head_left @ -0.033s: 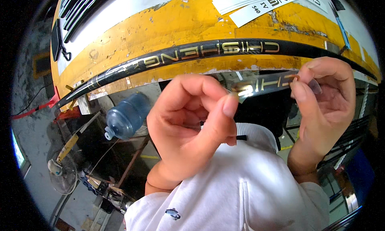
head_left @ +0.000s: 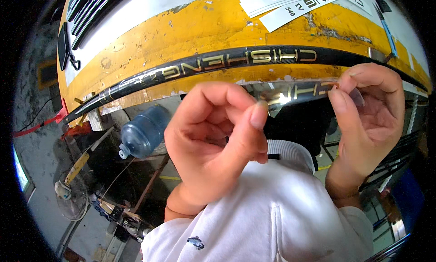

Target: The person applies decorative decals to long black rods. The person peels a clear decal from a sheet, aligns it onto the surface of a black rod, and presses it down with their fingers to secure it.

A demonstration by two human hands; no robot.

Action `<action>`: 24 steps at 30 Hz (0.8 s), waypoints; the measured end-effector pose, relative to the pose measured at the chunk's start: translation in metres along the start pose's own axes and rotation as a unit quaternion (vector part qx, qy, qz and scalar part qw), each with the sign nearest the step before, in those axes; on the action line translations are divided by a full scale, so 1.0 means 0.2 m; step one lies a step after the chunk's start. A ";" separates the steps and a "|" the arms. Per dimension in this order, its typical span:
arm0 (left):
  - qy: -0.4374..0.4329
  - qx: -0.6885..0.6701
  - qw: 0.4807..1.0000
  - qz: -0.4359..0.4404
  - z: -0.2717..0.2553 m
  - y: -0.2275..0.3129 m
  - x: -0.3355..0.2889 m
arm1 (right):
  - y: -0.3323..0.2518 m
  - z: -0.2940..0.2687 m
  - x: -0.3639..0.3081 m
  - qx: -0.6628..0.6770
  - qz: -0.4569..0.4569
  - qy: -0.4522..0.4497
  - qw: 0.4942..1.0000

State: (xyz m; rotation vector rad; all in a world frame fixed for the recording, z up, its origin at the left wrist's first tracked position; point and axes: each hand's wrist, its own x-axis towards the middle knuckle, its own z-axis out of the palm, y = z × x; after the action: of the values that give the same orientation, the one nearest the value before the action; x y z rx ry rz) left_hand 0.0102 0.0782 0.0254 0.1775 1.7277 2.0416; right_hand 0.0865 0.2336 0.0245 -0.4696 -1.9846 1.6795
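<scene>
A clear decal strip with gold lettering (head_left: 299,93) is stretched between my hands, above the near edge of the bench. My left hand (head_left: 213,139) pinches its left end between thumb and forefinger. At the other end, my right hand (head_left: 370,105) grips the strip between thumb and forefinger, and a small piece of clear film shows by the palm. Just beyond my hands, a long glossy black pole (head_left: 204,67) with gold letters lies along the bench edge. The strip does not touch the pole as far as I can see.
White printed decal sheets (head_left: 290,16) lie on the yellow and white bench (head_left: 150,44). Several thin black rods (head_left: 91,16) are at the far left. A red strap (head_left: 45,124) hangs by the pole's left end. Below stand a blue water jug (head_left: 144,131) and a fan (head_left: 72,198).
The strip has shifted slightly between my hands and its glare has changed. My left hand has moved a little up and left; both hands keep their pinch.
</scene>
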 end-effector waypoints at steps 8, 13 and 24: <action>0.061 0.076 0.995 0.027 0.04 0.01 0.11 | 0.06 0.06 0.07 -0.145 -0.086 0.038 0.985; 0.086 0.166 0.982 0.027 0.07 0.01 0.12 | 0.08 0.00 0.12 -0.215 -0.128 -0.063 0.966; 0.128 0.227 0.965 0.017 0.09 0.01 0.12 | 0.09 0.02 0.13 -0.235 -0.136 -0.091 0.958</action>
State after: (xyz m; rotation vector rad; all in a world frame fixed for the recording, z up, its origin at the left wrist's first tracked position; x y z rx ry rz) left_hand -0.0051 0.1041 0.0259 0.0889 2.3544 1.7171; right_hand 0.0621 0.2489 0.0105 -0.1895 -2.4629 1.1142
